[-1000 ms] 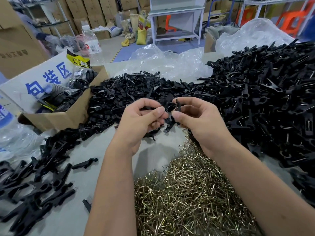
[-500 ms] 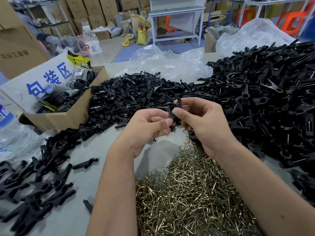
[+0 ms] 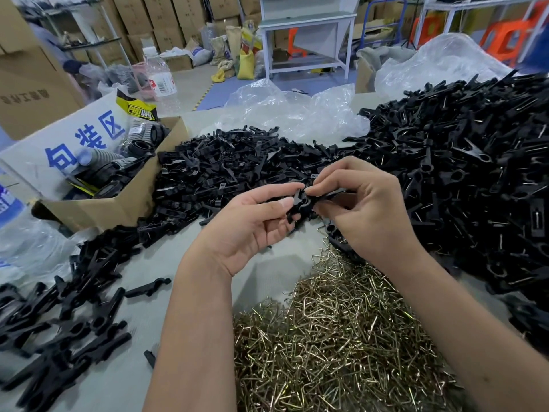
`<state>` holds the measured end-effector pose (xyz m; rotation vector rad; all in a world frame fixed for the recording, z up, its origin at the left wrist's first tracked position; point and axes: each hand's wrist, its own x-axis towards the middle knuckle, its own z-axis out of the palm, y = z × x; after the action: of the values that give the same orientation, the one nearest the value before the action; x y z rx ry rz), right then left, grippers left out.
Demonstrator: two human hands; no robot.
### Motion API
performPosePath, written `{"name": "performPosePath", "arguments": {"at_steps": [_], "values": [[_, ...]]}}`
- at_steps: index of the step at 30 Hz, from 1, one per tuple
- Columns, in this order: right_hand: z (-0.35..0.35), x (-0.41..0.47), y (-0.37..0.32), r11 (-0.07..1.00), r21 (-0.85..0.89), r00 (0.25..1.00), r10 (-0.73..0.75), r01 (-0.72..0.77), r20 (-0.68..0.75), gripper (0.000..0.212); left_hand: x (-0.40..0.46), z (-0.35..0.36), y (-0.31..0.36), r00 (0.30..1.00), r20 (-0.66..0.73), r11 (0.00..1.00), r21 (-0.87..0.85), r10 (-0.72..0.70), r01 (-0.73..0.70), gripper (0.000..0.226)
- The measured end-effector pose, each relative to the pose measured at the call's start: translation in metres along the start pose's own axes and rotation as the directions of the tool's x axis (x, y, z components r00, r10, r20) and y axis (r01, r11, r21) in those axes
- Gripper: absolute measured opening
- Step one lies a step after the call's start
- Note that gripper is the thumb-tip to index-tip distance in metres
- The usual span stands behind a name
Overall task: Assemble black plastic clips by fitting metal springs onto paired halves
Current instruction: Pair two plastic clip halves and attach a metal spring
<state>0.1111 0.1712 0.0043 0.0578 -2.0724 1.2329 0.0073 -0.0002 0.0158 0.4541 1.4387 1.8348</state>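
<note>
We see our left hand (image 3: 252,227) and right hand (image 3: 359,209) meeting above the grey tabletop (image 3: 166,257), both pinching black clip halves (image 3: 300,202) between thumb and curled fingertips. How many halves are held we cannot tell; they look like two pressed together. Just below the right hand, toward us, lies one large heap of brass-coloured metal springs (image 3: 335,337), too many to count. Beyond the hands sits one pile of loose halves (image 3: 219,173), and to the right of the right hand one far bigger mound of assembled clips (image 3: 475,162), wire glinting in them. Left of the left hand lie scattered clips (image 3: 65,316), roughly a few dozen. Further left stands one open cardboard box (image 3: 118,200), one clear water bottle (image 3: 160,81) behind it.
</note>
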Motion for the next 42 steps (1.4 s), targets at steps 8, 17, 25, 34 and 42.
{"name": "performPosePath", "arguments": {"at_steps": [8, 17, 25, 34, 42], "values": [[-0.001, 0.000, 0.003, 0.999, 0.007, 0.999, -0.040, 0.040, 0.014, 0.019, 0.001, 0.002, 0.001, 0.999, -0.040, 0.999, -0.033, 0.002, -0.003, 0.045], [0.000, -0.001, 0.003, 0.996, -0.073, 0.998, -0.050, 0.053, 0.042, 0.018, 0.003, 0.004, -0.003, 0.999, -0.034, 1.000, -0.007, 0.006, -0.006, 0.044], [-0.003, -0.002, 0.006, 0.992, -0.109, 0.997, -0.066, 0.069, 0.027, 0.019, 0.010, 0.008, -0.007, 0.993, -0.112, 1.000, -0.015, 0.025, -0.027, 0.028], [-0.003, -0.003, 0.007, 0.943, -0.288, 0.986, -0.155, 0.168, 0.066, 0.017, 0.012, 0.007, -0.008, 0.991, -0.124, 0.991, 0.127, 0.052, -0.036, 0.026], [0.001, -0.003, 0.008, 0.946, -0.301, 0.992, -0.128, 0.123, 0.004, 0.018, 0.010, 0.007, -0.009, 0.969, -0.071, 0.880, 0.438, 0.238, -0.185, 0.034]]}}
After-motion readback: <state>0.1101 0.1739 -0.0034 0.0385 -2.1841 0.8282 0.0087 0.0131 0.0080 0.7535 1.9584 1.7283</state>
